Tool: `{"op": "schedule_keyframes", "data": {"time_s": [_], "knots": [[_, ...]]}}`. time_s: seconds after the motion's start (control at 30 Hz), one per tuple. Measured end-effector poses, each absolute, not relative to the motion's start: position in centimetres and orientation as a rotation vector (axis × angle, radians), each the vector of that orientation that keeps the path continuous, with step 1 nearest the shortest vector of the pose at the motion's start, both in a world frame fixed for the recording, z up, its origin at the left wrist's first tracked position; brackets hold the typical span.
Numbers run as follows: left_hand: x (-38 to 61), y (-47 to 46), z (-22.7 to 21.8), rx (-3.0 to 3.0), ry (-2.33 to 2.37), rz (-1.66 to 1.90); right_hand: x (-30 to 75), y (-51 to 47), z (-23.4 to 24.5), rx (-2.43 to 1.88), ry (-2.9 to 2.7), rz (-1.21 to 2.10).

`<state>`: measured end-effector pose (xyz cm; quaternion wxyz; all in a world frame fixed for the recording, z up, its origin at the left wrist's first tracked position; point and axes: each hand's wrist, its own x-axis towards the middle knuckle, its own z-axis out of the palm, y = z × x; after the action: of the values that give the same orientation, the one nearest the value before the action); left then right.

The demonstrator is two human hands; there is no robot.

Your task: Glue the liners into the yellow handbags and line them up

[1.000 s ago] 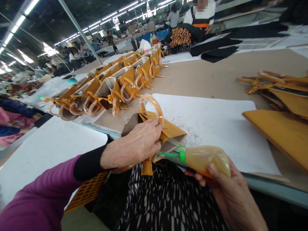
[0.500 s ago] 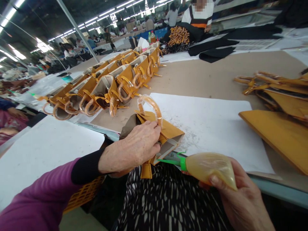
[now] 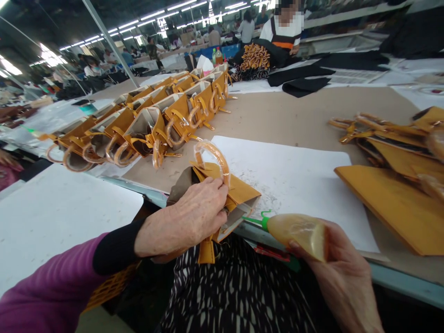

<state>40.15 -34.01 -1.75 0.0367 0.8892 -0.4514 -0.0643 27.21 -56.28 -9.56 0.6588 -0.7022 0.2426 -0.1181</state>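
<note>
My left hand [image 3: 187, 217] is closed on a mustard-yellow handbag [image 3: 243, 187] at the table's front edge. The bag lies tilted, its pale inner edge facing right, and a plastic-wrapped handle [image 3: 217, 155] arches above my fingers. A yellow strap end [image 3: 207, 251] hangs below. In my right hand [image 3: 342, 268] is a squeeze bottle [image 3: 294, 231] of yellowish glue-like liquid with a green cap and thin nozzle. The nozzle points left, its tip at the bag's open edge; whether it touches I cannot tell. My left fingertips are partly hidden in the bag's folds.
Rows of similar yellow handbags [image 3: 138, 129] stand at the left back. More flat yellow bag pieces [image 3: 391, 203] lie at the right. White paper [image 3: 312, 175] covers the table before me. Across the table stands a co-worker [image 3: 282, 32] near black pieces [image 3: 305, 85]. A yellow crate [image 3: 111, 286] sits below left.
The bottle has shifted slightly left and up, its nozzle tip moving from the bag's lower edge to farther along the right edge. The left hand still holds the bag; the whole view has turned slightly.
</note>
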Motion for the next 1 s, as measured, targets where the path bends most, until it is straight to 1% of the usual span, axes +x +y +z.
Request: {"op": "schedule_keyframes", "data": {"time_s": [0.27,0.4,0.53,0.73,1.0], "knots": [[40.2,-34.1,-1.7,2.718,-1.388,-0.189,28.7,-57.1,-11.4,-1.802,0.539,-0.328],[40.3,-34.5,-1.5,2.737,-1.33,-0.222,28.8,-57.5,-12.2,-1.804,0.542,-0.33],[40.3,-34.6,-1.4,2.721,-1.35,-0.199,28.8,-57.4,-12.0,-1.783,0.58,-0.35],[40.5,-34.4,-1.8,2.713,-1.383,-0.166,28.7,-56.8,-10.7,-1.533,0.635,-0.257],[40.7,-34.2,-2.3,2.675,-1.396,-0.156,27.5,-55.8,-10.4,-1.258,0.607,-0.135]]}}
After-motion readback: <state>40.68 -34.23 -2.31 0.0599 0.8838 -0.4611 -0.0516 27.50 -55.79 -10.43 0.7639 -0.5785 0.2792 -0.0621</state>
